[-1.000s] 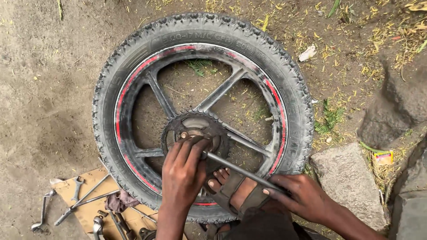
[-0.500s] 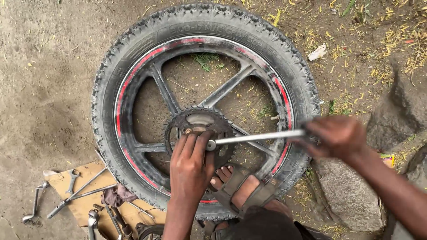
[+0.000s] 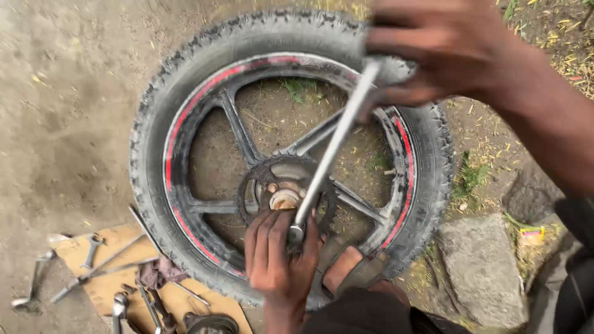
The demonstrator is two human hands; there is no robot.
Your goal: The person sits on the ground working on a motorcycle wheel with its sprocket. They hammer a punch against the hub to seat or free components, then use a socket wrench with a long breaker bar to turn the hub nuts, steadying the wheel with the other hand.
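A motorcycle wheel (image 3: 185,124) with a knobbly tyre and a red-striped black rim lies flat on the bare dirt ground (image 3: 62,93). At its hub sits the toothed sprocket (image 3: 257,179). The left hand (image 3: 278,253) is cupped over the sprocket's near edge, fingers curled around the socket end of a long steel wrench (image 3: 331,151), pressing it onto the hub. The wrench handle slants up and away across the spokes to the far rim, where the right hand (image 3: 433,52), blurred, is closed around its top end. A sandalled foot (image 3: 349,269) rests on the tyre's near edge, just beside the left hand. Off the wheel's near left side, spanners (image 3: 93,247) lie scattered on a piece of cardboard (image 3: 117,287). A flat stone (image 3: 482,266) sits near the wheel's right side.
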